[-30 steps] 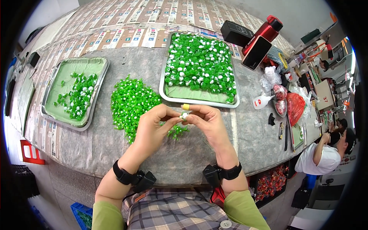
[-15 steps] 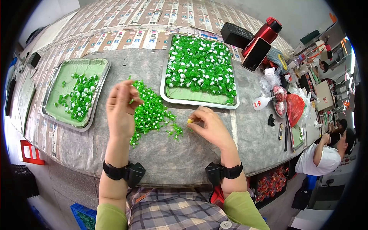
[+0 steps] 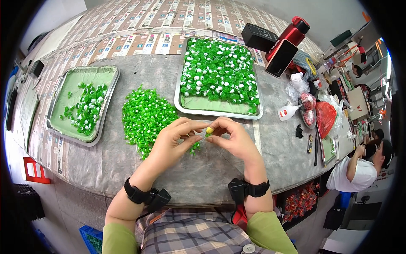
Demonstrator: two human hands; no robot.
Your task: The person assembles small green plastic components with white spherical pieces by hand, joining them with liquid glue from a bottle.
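My left hand (image 3: 171, 142) is over the near right edge of a heap of small green plastic pieces with white dots (image 3: 148, 116). Its fingers bend toward the thumb, and the tips meet those of my right hand; anything between them is too small to make out. My right hand (image 3: 232, 137) has thumb and index finger closed on a tiny green piece (image 3: 207, 135), mostly hidden. A yellow cover (image 3: 209, 130) wraps the right index fingertip. Beyond the hands, a metal tray (image 3: 220, 114) is full of green pieces with white eye-like balls.
A second, green-lined tray (image 3: 61, 120) at left holds fewer pieces. At back right stand a black box (image 3: 259, 37), a red bottle (image 3: 292, 34) and a phone (image 3: 281, 59). A white bottle (image 3: 287, 111) and plastic bags (image 3: 325, 118) lie right. Another person (image 3: 355, 171) sits far right.
My left hand has come down and right from above the heap to meet my right hand, uncovering more of the heap. The right hand stays nearly in place.
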